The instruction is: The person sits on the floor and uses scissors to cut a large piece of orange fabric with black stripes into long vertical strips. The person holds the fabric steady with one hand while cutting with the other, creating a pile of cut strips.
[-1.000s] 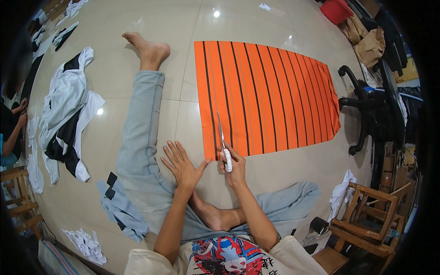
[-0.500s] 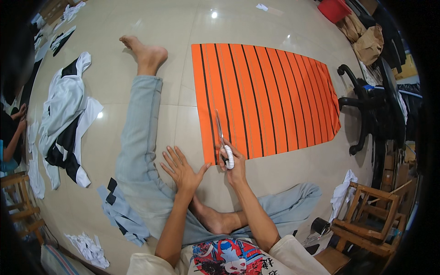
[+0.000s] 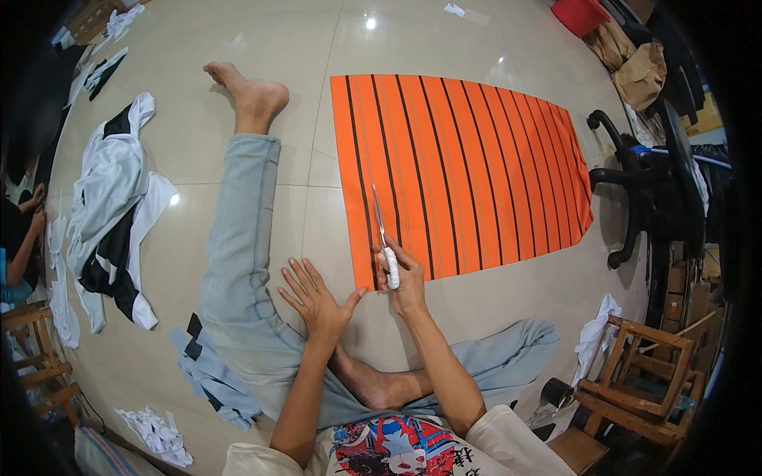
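Observation:
An orange cloth [image 3: 492,182] with dark and thin pale stripes lies flat on the tiled floor [image 3: 302,47]. My right hand [image 3: 405,282] grips scissors [image 3: 390,266] with white-wrapped handles; their long blades lie along the stripes near the cloth's left end, pointing away from me. My left hand [image 3: 317,305] is spread open on the floor, its thumb at or beside the cloth's near left corner. My outstretched left leg [image 3: 242,214] lies left of the cloth; my right leg is bent beneath my arms.
White and black garments [image 3: 119,222] and fabric scraps [image 3: 151,436] lie at left, beside another person's hands [image 3: 36,202] and a wooden stool [image 3: 36,357]. At right stand a black wheeled chair [image 3: 635,178], wooden frames [image 3: 643,373], brown paper bags [image 3: 639,71] and a red container [image 3: 579,16].
The scissors have moved slightly farther up the cloth, away from me. The view has shifted a little, so cloth and leg appear lower. My left hand stays spread.

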### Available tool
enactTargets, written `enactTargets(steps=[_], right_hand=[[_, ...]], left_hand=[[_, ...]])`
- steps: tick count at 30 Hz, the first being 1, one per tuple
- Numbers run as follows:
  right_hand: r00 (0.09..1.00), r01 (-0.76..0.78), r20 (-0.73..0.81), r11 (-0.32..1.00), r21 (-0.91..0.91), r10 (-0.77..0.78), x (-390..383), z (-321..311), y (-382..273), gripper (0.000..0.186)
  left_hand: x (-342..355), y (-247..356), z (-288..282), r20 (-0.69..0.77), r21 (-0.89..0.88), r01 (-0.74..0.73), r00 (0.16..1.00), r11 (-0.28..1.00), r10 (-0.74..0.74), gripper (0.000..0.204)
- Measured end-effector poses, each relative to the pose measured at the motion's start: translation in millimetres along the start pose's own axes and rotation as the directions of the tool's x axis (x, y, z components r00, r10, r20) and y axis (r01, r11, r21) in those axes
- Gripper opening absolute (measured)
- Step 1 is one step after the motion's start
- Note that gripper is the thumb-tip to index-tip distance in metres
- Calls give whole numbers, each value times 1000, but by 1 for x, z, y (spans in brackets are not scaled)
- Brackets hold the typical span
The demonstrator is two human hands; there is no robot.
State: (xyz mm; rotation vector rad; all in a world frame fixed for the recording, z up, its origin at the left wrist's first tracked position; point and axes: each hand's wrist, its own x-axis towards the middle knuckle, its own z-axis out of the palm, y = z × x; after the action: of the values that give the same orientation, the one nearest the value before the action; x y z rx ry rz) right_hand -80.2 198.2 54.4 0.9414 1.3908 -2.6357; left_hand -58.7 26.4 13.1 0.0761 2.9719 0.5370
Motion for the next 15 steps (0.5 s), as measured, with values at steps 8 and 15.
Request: enactTargets(steps=[8, 15], right_hand=[[1000, -13, -7, 1000, 3, 13, 3, 0, -4, 53], [1000, -5, -13, 1000, -14, 5, 19, 9, -13, 54]], left_hand=[[1, 0, -3, 17, 30, 4, 1000, 1000, -5, 138], [-8, 2, -4, 21, 26, 0, 1000, 1000, -1, 138]])
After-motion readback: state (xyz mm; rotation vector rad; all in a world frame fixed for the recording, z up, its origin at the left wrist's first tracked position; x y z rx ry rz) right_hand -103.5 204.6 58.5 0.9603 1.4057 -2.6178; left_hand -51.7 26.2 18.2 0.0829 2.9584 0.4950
